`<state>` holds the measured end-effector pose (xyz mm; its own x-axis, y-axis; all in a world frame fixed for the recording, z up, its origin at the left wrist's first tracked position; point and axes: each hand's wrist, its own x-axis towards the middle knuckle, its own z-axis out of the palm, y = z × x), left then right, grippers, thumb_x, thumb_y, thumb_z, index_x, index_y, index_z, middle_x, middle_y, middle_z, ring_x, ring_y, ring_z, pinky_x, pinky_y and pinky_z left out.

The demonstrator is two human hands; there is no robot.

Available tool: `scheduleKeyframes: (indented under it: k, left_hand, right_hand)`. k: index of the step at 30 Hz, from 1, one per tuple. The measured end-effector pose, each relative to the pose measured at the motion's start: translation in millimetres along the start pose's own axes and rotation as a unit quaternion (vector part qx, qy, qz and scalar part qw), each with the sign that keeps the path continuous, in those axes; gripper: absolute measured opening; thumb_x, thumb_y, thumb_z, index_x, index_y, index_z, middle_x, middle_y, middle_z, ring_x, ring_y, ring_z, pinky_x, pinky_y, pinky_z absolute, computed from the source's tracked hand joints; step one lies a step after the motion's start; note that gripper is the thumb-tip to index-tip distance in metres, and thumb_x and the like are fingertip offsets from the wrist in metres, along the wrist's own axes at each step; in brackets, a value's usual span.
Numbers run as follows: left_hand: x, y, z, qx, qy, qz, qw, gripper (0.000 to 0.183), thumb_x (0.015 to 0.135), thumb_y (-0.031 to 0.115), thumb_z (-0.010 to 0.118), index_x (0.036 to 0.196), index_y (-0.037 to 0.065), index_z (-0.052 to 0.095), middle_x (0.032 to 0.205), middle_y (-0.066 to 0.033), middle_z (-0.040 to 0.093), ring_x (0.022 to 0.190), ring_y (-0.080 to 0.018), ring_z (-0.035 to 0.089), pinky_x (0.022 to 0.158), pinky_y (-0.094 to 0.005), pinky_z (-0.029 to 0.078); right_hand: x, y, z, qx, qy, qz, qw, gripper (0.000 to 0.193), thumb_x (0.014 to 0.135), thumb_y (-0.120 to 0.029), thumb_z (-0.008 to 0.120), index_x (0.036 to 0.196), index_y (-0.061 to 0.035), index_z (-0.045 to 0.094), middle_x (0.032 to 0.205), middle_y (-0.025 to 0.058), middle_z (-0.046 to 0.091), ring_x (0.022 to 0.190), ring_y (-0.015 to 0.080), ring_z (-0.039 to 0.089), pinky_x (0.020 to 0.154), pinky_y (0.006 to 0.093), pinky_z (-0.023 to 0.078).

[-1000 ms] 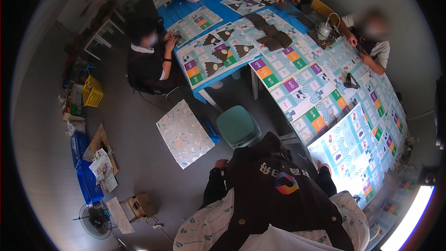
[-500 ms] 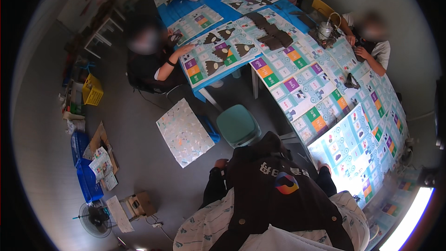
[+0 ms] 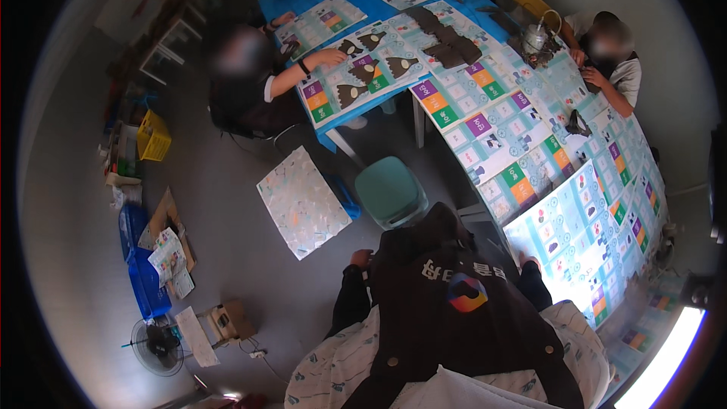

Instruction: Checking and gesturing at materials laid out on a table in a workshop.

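My left hand (image 3: 362, 259) hangs beside the dark apron (image 3: 469, 318), apart from the table; its fingers are too small and dim to read. At the near left edge of the long table, my right hand (image 3: 528, 260) lies against a glossy printed sheet (image 3: 541, 220), its fingers seemingly stretched out along the border. That sheet is pale blue with small pictures and lies over other printed sheets of the same kind, under bright light. Farther up the table is a small black folded piece (image 3: 578, 123).
A green stool (image 3: 391, 191) stands ahead, beside a patterned board (image 3: 304, 203). Dark bird-shaped cutouts (image 3: 363, 70) and brown strips (image 3: 447, 39) lie on the tables. One person (image 3: 246, 76) sits left, another (image 3: 613, 68) at far right. A fan (image 3: 157, 347) stands at lower left.
The person on the left has reached farther over the dark cutouts. At the far end, another person has shifted to the right. My hands stay nearly where they were; the view moves slightly.
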<state>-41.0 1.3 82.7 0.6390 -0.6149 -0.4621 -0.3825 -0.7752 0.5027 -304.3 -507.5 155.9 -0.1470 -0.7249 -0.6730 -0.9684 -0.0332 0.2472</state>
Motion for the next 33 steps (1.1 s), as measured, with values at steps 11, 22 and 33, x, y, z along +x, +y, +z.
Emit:
scheduleKeyframes:
  k: [11, 22, 33]
  left_hand:
    - [-57, 4, 42, -0.277, -0.008, -0.098, 0.956, 0.031, 0.066, 0.018, 0.046, 0.095, 0.006, 0.052, 0.082, -0.0114, 0.056, 0.073, -0.0242, 0.054, 0.063, -0.0316, 0.042]
    - [-120, 77, 34, -0.203, -0.004, -0.044, 0.978, 0.028, 0.068, 0.007, 0.041, 0.093, -0.001, 0.049, 0.064, -0.0087, 0.054, 0.050, -0.0169, 0.049, 0.041, -0.0262, 0.039]
    - [-177, 125, 32, -0.141, -0.056, -0.112, 0.982, 0.018, 0.069, 0.007, 0.039, 0.083, 0.001, 0.049, 0.053, -0.0034, 0.044, 0.043, -0.0133, 0.042, 0.037, -0.0256, 0.035]
  right_hand:
    - [-19, -6, -13, -0.013, 0.002, -0.020, 1.000, 0.063, 0.067, -0.056, 0.041, 0.107, -0.0077, 0.045, 0.111, 0.0100, 0.043, 0.103, 0.0265, 0.040, 0.085, 0.0407, 0.029]
    - [-69, -18, -50, -0.030, 0.005, 0.072, 0.997, 0.065, 0.068, -0.057, 0.037, 0.107, -0.0058, 0.044, 0.111, 0.0141, 0.042, 0.103, 0.0317, 0.038, 0.082, 0.0483, 0.028]
    - [-53, -19, -30, 0.044, 0.025, 0.151, 0.987, 0.086, 0.062, -0.060, 0.044, 0.113, 0.0086, 0.028, 0.116, 0.0304, 0.023, 0.107, 0.0497, 0.017, 0.079, 0.0631, 0.016]
